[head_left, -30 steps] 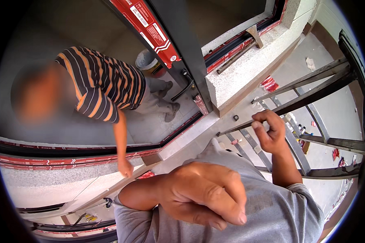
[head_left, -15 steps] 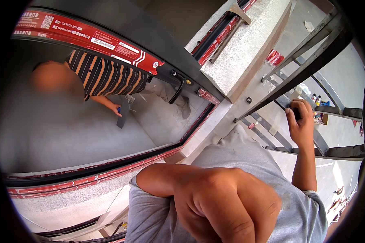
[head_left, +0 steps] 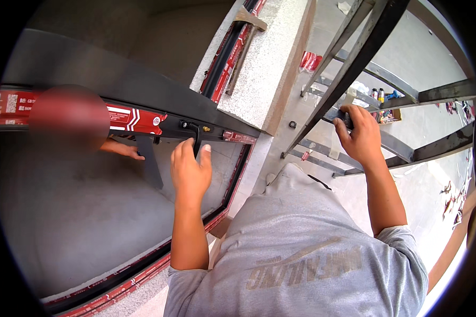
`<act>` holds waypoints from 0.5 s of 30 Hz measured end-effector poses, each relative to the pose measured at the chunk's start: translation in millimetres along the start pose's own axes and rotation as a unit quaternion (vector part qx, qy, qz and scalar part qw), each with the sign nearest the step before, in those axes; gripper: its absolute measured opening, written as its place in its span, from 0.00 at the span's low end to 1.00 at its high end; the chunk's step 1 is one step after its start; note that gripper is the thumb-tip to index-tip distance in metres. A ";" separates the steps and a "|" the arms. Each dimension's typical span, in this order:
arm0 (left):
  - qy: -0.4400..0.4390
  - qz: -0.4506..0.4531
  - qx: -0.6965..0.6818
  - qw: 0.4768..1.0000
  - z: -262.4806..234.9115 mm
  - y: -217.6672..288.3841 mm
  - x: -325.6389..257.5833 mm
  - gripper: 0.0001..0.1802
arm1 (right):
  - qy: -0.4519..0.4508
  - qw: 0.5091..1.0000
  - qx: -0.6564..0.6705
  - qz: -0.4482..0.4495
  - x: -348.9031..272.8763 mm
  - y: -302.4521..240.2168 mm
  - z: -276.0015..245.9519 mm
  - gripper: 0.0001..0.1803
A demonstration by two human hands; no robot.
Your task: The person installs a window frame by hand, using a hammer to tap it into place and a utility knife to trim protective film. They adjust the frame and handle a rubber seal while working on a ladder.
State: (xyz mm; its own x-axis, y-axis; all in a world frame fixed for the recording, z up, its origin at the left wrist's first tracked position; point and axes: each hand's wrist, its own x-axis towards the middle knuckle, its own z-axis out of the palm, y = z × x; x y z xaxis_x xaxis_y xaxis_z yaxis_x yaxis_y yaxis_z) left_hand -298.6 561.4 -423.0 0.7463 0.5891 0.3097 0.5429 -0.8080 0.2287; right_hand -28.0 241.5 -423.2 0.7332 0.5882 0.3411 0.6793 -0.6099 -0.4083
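My left hand [head_left: 189, 171] is at the black window handle [head_left: 197, 138], thumb and fingers apart on either side of its lower part. Whether the fingers touch it I cannot make out. The handle sits on a dark window sash [head_left: 143, 103] with red protective film. Over on the right, my right hand [head_left: 364, 136] is closed on a rung [head_left: 391, 145] of a dark metal ladder [head_left: 349, 68]. Part of that rung is hidden beneath the hand. Behind the glass, another person's hand [head_left: 126, 149] is beside a flat grey plate [head_left: 149, 161].
A hammer [head_left: 243, 45] lies on the rough white wall top [head_left: 269, 58] by the frame. Beyond the ladder, bottles [head_left: 378, 95] stand near a small box [head_left: 390, 116] on the floor. Red packaging [head_left: 310, 62] and scattered scraps [head_left: 449, 201] lie there too.
My left hand has swung from in front of my body up to the window handle. The right hand stays on the ladder. The view has shifted, and the person behind the glass is partly hidden now.
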 end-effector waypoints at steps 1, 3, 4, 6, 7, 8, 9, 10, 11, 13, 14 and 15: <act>-0.055 -0.038 -0.033 0.997 13.6 -19.4 0.5 0.30 | 0.003 1.000 -0.012 0.004 0.2 -1.5 1.7 0.16; -0.162 -0.118 -0.093 0.975 36.3 -48.3 4.1 0.33 | -0.013 0.999 -0.027 0.021 3.7 -5.4 3.4 0.18; -0.176 -0.137 -0.125 0.967 49.6 -58.3 6.3 0.34 | -0.030 0.998 -0.030 0.037 5.3 -6.9 3.4 0.20; -0.194 -0.159 -0.172 0.953 74.5 -70.2 17.5 0.33 | -0.079 0.992 -0.051 0.082 11.3 -11.4 2.8 0.23; -0.197 -0.164 -0.189 0.948 84.6 -74.8 22.2 0.32 | -0.112 0.985 -0.067 0.109 16.2 -14.4 0.5 0.25; -0.223 -0.182 -0.223 0.931 85.7 -74.0 31.3 0.30 | -0.142 0.977 -0.082 0.139 20.6 -14.0 -1.0 0.27; -0.249 -0.201 -0.255 0.912 80.0 -71.8 38.8 0.28 | -0.145 0.975 -0.097 0.138 22.2 -10.5 1.1 0.32; -0.276 -0.221 -0.286 0.891 76.5 -69.4 44.0 0.27 | -0.160 0.972 -0.101 0.142 24.9 -7.8 1.6 0.32; -0.259 -0.239 -0.332 0.875 76.4 -68.0 40.7 0.30 | -0.175 0.969 -0.104 0.142 27.6 -5.4 2.8 0.32; -0.204 -0.204 -0.351 0.891 94.7 -76.3 30.9 0.29 | -0.184 0.965 -0.120 0.144 27.8 -4.4 4.2 0.33; -0.176 -0.190 -0.360 0.896 107.1 -82.5 24.2 0.29 | -0.181 0.965 -0.124 0.144 27.2 -6.2 5.6 0.33; -0.150 -0.180 -0.391 0.890 120.9 -88.3 18.8 0.29 | -0.177 0.966 -0.126 0.142 27.9 -8.1 6.4 0.33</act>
State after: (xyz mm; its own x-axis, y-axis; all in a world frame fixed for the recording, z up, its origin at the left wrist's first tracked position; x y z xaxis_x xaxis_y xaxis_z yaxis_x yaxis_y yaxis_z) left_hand -285.9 643.5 -548.9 0.7110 0.6875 -0.1476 0.4218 -0.2490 0.8718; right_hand -13.3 266.2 -415.8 0.8645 0.4956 -0.0834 0.4713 -0.8570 -0.2083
